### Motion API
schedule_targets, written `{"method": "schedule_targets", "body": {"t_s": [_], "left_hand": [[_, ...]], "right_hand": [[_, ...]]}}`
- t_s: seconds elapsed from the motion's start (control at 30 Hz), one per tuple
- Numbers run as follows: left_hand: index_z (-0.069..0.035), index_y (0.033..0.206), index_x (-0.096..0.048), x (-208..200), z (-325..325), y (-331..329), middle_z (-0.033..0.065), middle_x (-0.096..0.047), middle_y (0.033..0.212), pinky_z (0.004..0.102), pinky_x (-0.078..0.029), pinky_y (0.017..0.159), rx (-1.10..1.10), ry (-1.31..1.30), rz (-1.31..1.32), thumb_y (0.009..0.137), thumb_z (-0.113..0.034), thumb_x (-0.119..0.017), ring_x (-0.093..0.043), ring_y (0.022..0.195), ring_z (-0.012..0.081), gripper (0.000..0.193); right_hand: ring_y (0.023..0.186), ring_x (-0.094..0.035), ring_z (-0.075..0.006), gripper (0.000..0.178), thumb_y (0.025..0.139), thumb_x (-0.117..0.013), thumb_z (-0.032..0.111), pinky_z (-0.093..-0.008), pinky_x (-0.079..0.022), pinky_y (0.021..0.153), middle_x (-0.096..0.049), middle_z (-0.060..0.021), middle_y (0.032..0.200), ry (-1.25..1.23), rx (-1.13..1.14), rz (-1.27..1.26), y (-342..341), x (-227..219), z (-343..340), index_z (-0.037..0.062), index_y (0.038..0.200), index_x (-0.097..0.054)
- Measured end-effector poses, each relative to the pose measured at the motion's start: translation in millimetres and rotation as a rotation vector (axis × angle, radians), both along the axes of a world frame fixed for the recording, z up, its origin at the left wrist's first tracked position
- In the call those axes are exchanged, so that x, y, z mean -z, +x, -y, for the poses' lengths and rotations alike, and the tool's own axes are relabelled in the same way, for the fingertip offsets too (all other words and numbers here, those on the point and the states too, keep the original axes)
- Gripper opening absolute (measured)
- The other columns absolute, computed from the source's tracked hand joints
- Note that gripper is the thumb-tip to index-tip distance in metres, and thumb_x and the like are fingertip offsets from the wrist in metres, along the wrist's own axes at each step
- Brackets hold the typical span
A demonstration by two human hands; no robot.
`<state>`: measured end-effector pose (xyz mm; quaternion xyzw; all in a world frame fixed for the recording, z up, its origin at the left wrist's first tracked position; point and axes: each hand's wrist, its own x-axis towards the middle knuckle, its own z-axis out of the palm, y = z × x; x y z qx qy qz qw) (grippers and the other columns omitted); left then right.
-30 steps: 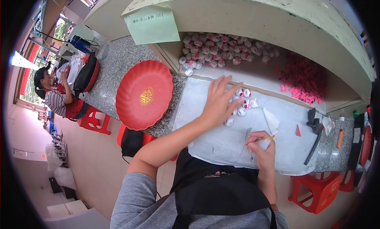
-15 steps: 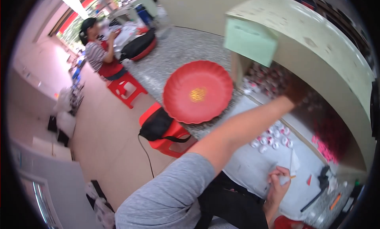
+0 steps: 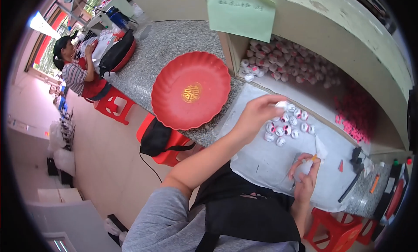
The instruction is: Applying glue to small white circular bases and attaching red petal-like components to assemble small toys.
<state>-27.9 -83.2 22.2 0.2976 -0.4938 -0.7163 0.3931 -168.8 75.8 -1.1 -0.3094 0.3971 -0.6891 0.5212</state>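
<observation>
My left hand (image 3: 260,115) is closed in a pinch on a small white round piece (image 3: 282,105), just above the cluster of similar pieces. These small white round pieces (image 3: 281,130), several with pink or red inside, lie on a white sheet (image 3: 257,165). My right hand (image 3: 305,180) is wrapped around a small whitish squeeze bottle (image 3: 305,166); a yellow-orange tip shows at its upper end. White tissue (image 3: 321,148) lies just beyond this hand.
A compartment under the pale shelf (image 3: 305,17) holds heaped white pieces (image 3: 291,60) and bright pink bits (image 3: 355,117). Left stands a scalloped red tray (image 3: 191,73). A black-handled tool (image 3: 351,187) and orange stick (image 3: 374,183) lie right. Another person (image 3: 76,73) sits at far left.
My left hand has come out of the compartment and back over the sheet, now with a white piece in its fingers. My right hand keeps the bottle. The whole view has shifted.
</observation>
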Motion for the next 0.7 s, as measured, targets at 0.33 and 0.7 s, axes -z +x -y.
{"method": "schedule_targets", "body": {"t_s": [0.33, 0.7], "left_hand": [[0.0, 0.101, -0.049, 27, -72, 37, 0.0076, -0.051, 0.096, 0.0286, -0.043, 0.073, -0.054, 0.223, -0.189, 0.074, -0.002, -0.051, -0.049, 0.086, 0.0138, 0.027], [-0.002, 0.102, -0.043, 22, -83, 31, 0.0114, -0.048, 0.101, 0.0306, -0.043, 0.077, -0.013, 0.153, -0.261, 0.073, 0.0, -0.053, -0.048, 0.091, 0.0148, 0.031]], "right_hand": [[0.078, -0.049, -0.02, 0.033, 0.071, -0.049, 0.006, -0.0289, -0.045, 0.057, -0.038, -0.0111, 0.097, 0.068, -0.047, -0.236, 12, -24, 10, -0.0019, 0.102, -0.04], [0.07, -0.037, -0.0107, 0.035, 0.063, -0.064, 0.013, -0.0199, -0.034, 0.063, -0.036, -0.004, 0.078, -0.154, 0.394, -0.121, 24, -40, 6, 0.0065, 0.083, -0.036]]}}
